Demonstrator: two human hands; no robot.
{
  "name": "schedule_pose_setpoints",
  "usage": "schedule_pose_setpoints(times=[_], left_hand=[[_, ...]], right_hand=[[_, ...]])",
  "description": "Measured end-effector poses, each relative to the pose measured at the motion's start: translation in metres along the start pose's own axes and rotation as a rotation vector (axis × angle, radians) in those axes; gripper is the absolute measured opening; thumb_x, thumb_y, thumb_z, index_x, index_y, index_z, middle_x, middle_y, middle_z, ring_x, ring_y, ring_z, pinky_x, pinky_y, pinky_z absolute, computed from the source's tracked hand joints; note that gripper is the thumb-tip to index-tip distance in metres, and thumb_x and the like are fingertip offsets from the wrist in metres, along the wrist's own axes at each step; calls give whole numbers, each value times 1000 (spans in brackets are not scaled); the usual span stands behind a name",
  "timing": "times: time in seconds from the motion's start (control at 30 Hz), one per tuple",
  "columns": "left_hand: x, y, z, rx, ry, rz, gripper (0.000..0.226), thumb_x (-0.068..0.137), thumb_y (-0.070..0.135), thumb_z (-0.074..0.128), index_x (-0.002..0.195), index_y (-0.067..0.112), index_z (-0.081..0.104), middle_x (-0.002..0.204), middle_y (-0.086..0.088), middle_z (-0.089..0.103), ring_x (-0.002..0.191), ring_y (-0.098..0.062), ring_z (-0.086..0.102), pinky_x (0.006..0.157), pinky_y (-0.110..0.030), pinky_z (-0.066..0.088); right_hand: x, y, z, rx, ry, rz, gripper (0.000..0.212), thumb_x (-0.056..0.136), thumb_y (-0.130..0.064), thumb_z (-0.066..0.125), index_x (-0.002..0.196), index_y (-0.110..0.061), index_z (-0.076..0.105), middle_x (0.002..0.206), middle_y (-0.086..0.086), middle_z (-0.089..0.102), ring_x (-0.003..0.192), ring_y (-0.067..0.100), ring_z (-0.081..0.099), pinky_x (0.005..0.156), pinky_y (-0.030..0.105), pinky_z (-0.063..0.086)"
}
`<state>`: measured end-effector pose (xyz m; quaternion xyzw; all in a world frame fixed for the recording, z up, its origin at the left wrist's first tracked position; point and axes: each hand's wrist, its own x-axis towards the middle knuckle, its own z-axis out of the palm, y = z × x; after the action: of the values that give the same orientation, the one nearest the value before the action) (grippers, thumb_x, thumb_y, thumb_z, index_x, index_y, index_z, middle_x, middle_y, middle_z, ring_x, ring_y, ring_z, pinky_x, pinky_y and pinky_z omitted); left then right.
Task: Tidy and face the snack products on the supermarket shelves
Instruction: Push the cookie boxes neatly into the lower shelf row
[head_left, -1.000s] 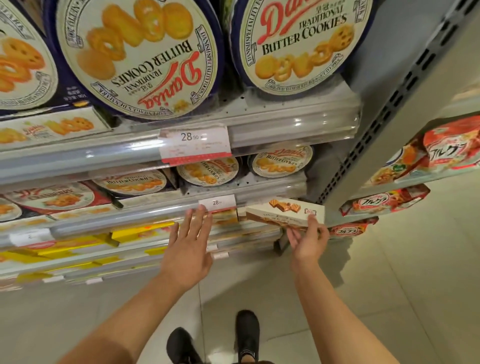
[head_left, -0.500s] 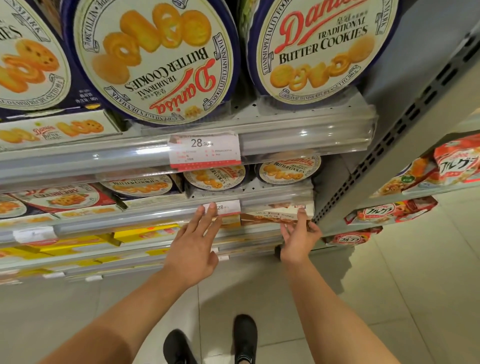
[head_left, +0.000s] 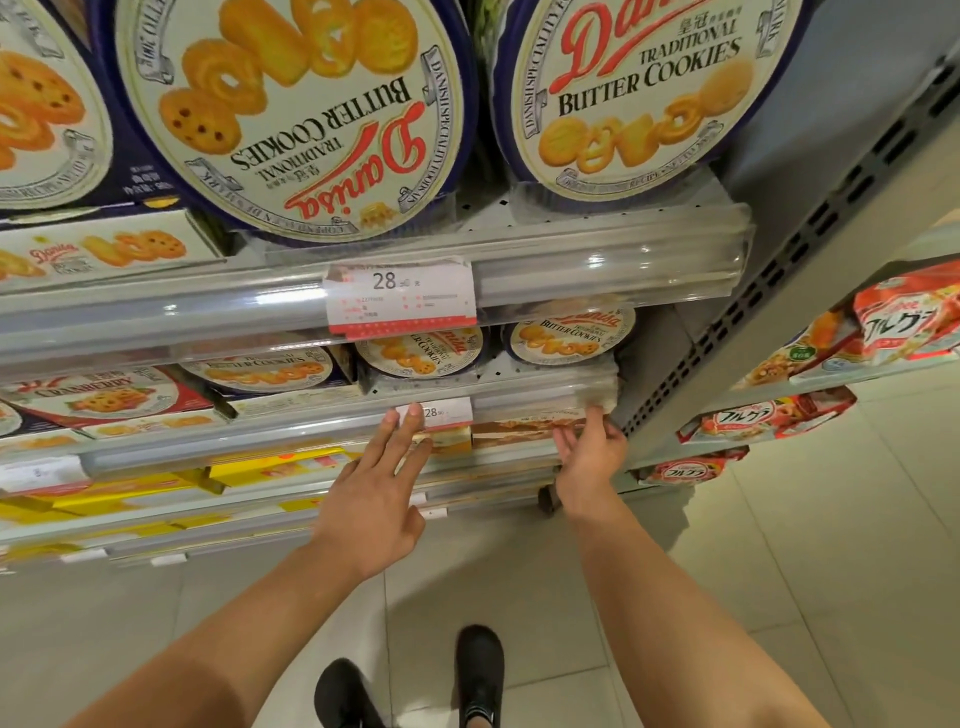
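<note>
Our right hand (head_left: 589, 452) grips the end of a flat wafer box (head_left: 519, 427) that lies on the third shelf down, tucked under the shelf rail (head_left: 545, 392). The box's long axis runs left to right along the shelf edge, and its narrow front face points out toward us; the print on it is too blurred to read. Our left hand (head_left: 371, 499) is released, fingers straight and spread, with the fingertips (head_left: 413, 413) touching the small price tag (head_left: 439, 413), which reads "28". A larger price tag (head_left: 400, 296) on the rail above also shows "28".

On the top shelf stand big round tins: the right tin (head_left: 639, 88) reads "Danisa Traditional Butter Cookies" upright, while the middle tin (head_left: 291, 104) is turned upside down. A red box (head_left: 93, 392) reads "Cranberry". Yellow boxes (head_left: 270, 465) lie just left of our left hand.
</note>
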<state>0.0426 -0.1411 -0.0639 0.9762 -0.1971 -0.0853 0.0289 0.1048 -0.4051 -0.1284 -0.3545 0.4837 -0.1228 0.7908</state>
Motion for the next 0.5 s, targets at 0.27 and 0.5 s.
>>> schedule_pose_setpoints(times=[0.27,0.5], left_hand=[[2,2,3,23,-3,-6,82,81,39,64,156,21,36,170,0,-18,157,-25,-11,101,-44,51],[1,6,-4,55,-49,4,73,90,38,54,158,25,30,163,3,-36,153,-22,-27,109,-39,46]], right_hand=[[9,0,-4,-67,-60,119,37,90,-32,76,120,-17,58,111,6,65,109,22,66,95,44,59],[-1,17,-10,-164,-209,212,65,77,-45,86,128,-16,59,126,6,67,119,23,64,102,44,53]])
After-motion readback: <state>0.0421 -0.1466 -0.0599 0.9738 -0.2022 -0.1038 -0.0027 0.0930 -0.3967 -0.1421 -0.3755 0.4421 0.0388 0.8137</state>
